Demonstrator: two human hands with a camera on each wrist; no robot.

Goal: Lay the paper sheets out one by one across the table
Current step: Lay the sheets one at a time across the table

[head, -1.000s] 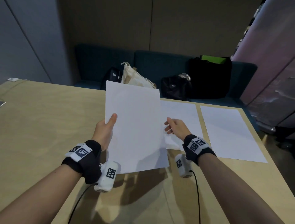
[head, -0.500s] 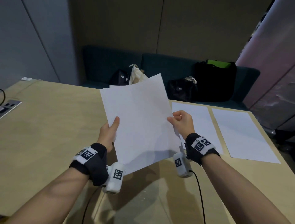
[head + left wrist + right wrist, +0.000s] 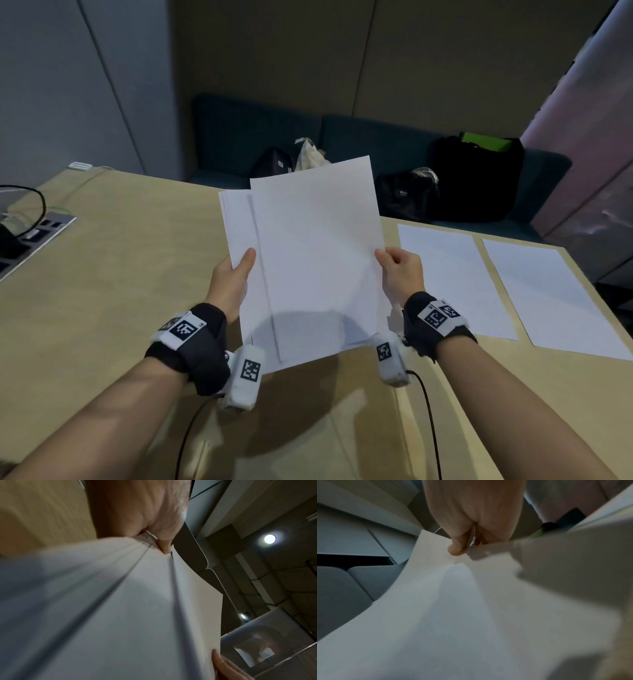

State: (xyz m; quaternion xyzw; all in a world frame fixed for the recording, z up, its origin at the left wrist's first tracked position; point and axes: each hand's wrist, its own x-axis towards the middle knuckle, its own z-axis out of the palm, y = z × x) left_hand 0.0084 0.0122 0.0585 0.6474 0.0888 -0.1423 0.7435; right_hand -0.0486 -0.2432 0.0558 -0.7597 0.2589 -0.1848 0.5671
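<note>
Head view. The left hand (image 3: 230, 287) gripped the left edge of the paper stack (image 3: 239, 233), thumb on top. The right hand (image 3: 401, 274) pinched the right edge of the top sheet (image 3: 318, 260), which was held above the table (image 3: 113, 291) near its middle and was skewed clockwise off the stack. Two laid sheets, the first laid sheet (image 3: 452, 277) and the second laid sheet (image 3: 541, 294), lay flat side by side along the table's right edge, apart by a narrow gap.

Risk, as a judgement: a second sheet could cling to the top one and travel with it, since the edges were only partly fanned. A fast pull could crease the sheet at the pinch. Setting it down too far right would overlap the first laid sheet.

Against the earlier frames: one second before, the right hand's fingers only touched the sheet's edge; half a second before, the hand gripped that edge. In this frame the sheet's offset from the stack was wider, exposing the stack's left margin.

Left wrist view. The left hand (image 3: 137, 513) clamped the stack's edge between thumb and fingers. The layers showed as separated lines. The picture was blurred.

Right wrist view. The right hand (image 3: 474, 520) held the top sheet (image 3: 453, 601) between thumb and curled fingers. The sheet bowed below the pinch.
</note>
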